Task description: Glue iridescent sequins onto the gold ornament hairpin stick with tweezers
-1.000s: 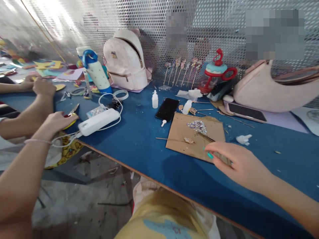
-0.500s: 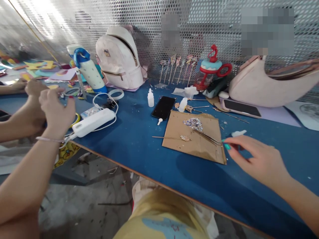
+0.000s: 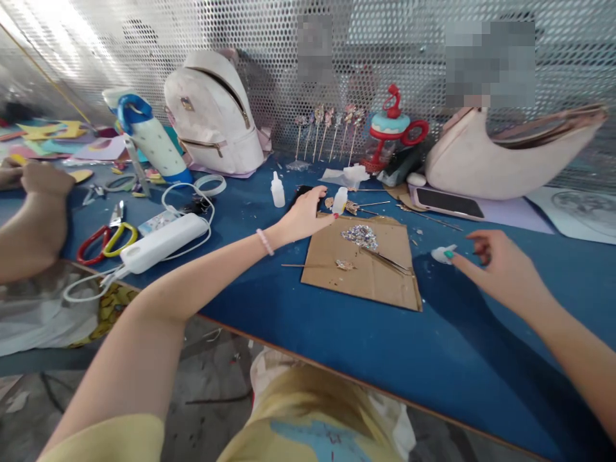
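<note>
My left hand (image 3: 304,217) reaches over a black phone (image 3: 299,192), thumb and fingers apart on the near side of a small white bottle (image 3: 339,200). I cannot tell whether it touches the bottle. A cardboard piece (image 3: 380,289) lies on the blue table, holding a heap of shiny rhinestones (image 3: 360,237), metal tweezers (image 3: 387,260) and a thin stick (image 3: 294,265) with a sparkly decorated end. Above the table to the right, my right hand (image 3: 507,269) is open, thumb extended and other fingers partly curled. Its thumb overlaps a small white item (image 3: 440,255), with contact unclear.
A second white bottle (image 3: 278,190) stands left of the phone. Scissors (image 3: 108,240) and a white power strip (image 3: 163,242) with its cable lie left. Behind are a backpack (image 3: 212,122), decorated sticks (image 3: 330,131), a red-handled cup (image 3: 391,125) and a handbag (image 3: 481,160). Another person's arm (image 3: 38,224) rests far left.
My left hand has swung right from near the power strip to the white bottle. My right hand has moved away from the tweezers, which stay on the cardboard. The view has shifted slightly.
</note>
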`<action>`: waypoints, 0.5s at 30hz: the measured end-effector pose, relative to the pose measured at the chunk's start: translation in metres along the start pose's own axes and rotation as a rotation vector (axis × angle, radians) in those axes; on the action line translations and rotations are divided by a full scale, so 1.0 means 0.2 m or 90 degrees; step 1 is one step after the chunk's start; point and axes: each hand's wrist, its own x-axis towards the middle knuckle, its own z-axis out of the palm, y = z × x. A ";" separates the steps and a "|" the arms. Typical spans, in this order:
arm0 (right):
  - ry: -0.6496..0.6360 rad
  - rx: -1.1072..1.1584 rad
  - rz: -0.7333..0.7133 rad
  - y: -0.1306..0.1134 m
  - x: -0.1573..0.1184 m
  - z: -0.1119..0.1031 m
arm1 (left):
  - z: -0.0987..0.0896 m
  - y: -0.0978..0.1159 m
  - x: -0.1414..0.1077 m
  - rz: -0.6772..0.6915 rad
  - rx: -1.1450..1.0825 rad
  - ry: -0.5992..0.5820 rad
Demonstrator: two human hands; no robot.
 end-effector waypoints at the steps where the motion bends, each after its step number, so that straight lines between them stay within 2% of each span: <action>1: -0.029 -0.007 -0.007 0.01 0.00 0.01 | 0.06 0.00 0.06 -0.045 0.004 -0.013; 4: -0.079 0.014 -0.049 0.01 0.01 0.04 | 0.18 0.01 0.19 -0.123 0.060 -0.035; 8: -0.110 0.039 -0.073 -0.05 0.02 0.01 | 0.26 0.03 0.25 -0.114 0.115 -0.015; 12: -0.145 0.078 -0.089 -0.09 0.01 -0.05 | 0.27 0.03 0.27 -0.113 0.128 0.003; 15: -0.161 0.134 -0.025 -0.13 0.00 -0.09 | 0.22 0.06 0.24 -0.076 0.105 0.076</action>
